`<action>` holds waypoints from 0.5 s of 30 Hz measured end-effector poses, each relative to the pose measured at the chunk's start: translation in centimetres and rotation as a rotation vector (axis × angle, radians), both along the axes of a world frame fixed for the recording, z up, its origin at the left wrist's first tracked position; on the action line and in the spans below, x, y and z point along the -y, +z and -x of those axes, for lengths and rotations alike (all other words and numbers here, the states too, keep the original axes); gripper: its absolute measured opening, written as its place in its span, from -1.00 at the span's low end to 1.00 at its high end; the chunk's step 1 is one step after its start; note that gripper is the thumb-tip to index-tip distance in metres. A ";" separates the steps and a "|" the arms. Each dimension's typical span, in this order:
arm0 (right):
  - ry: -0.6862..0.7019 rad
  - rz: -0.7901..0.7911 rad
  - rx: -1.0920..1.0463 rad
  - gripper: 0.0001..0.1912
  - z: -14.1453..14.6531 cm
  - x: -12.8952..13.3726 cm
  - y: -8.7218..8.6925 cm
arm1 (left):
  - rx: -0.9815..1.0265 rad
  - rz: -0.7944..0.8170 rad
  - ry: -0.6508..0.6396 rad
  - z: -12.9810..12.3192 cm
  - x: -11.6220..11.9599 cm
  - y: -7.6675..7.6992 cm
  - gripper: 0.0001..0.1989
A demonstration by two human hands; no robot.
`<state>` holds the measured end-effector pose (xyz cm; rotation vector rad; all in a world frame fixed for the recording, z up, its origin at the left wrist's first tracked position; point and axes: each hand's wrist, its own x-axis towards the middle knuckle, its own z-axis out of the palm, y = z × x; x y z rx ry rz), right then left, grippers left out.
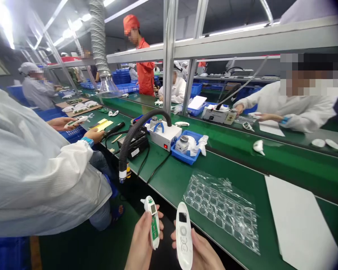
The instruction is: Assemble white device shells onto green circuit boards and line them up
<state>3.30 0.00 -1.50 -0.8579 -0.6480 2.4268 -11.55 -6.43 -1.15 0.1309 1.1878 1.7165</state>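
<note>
At the bottom centre, my left hand [143, 234] grips a white thermometer body [153, 222]. Its inside faces up and shows a green circuit board and a small grey screen; a pointed tip juts out at its upper left. Just to the right, my right hand [204, 249] holds a long white oval cover [184, 235] with a dark window near the top and round buttons below. The two parts are apart, side by side in front of the bench edge. Past them, a clear plastic tray [222, 208] with many square pockets lies on the green bench [163, 180].
White sheets [301, 221] lie at the right. A blue basket [186, 159] with a jar stands beside a white box [165, 137] and a black hose [125, 146]. A person in white [45, 161] stands close at left; another sits across the bench.
</note>
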 end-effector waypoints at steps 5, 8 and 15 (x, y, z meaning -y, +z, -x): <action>-0.049 -0.002 -0.036 -0.49 -1.0 -0.1 -0.4 | 0.004 0.054 -0.032 -1.0 -1.0 1.4 -0.55; -0.042 -0.060 -0.025 -0.50 -1.3 -0.1 -0.7 | -0.029 0.099 -0.031 -1.7 -1.5 1.7 -0.50; -0.159 -0.344 0.066 -0.39 -1.5 0.1 -1.1 | -0.337 0.013 -0.213 -4.4 -2.5 0.5 -0.61</action>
